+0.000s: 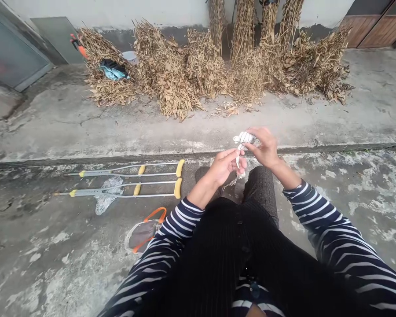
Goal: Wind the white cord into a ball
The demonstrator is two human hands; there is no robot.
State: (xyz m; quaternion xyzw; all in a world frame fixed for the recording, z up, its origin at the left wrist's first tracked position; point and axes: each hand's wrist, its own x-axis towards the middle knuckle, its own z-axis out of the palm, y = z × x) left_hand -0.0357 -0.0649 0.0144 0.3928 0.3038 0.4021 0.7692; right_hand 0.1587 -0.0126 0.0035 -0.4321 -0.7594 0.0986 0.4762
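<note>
In front of my lap, a roll of white bandage (246, 137) with thin dark lines across it sits in the fingers of my right hand (264, 145). Its loose strip (238, 161) hangs down from the roll, pinched by my left hand (222, 167), which is closed just below and to the left. Some thin white frayed threads (232, 182) dangle under the left hand over my legs. Part of the roll is hidden behind the right fingers.
Two crutches (158, 174) with yellow pads lie on the ground at left, over a clear plastic bag (107, 200). Nearer is a bag with orange handles (141, 233). A concrete step edge (119, 157) runs ahead, with dried plant bundles (174, 75) against the wall.
</note>
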